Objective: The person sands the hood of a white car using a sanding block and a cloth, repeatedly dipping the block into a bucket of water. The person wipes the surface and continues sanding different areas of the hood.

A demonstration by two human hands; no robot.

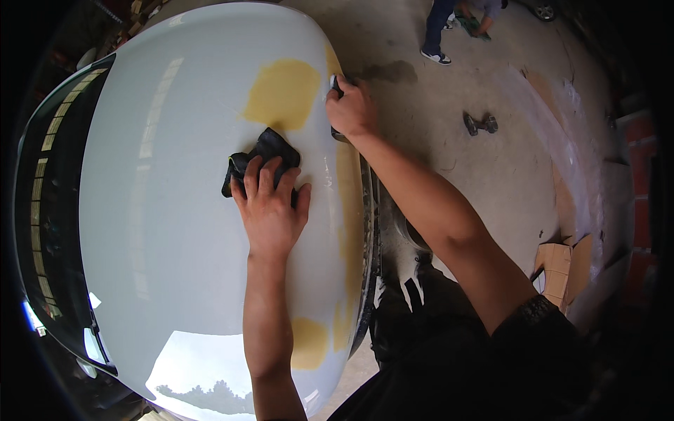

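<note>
A white car hood [189, 231] fills the left and middle of the view, with a large tan filler patch [284, 91] near its far end. My left hand [272, 203] presses a crumpled black cloth [275, 149] against the hood just below that patch, fingers curled onto it. At the hood's right edge my right hand [352, 111] is closed around a dark, block-like thing [337, 87] with a pale end. Most of that block is hidden by my fingers, so its exact kind does not show. A tan strip [349, 231] runs along the edge below it.
Another tan patch [309, 344] lies near the hood's lower end. The dark windshield [53, 203] borders the hood at left. On the concrete floor are a dumbbell [480, 123], a cardboard box [554, 270] and plastic sheeting [554, 140]. Another person [441, 31] handles a green cloth beyond.
</note>
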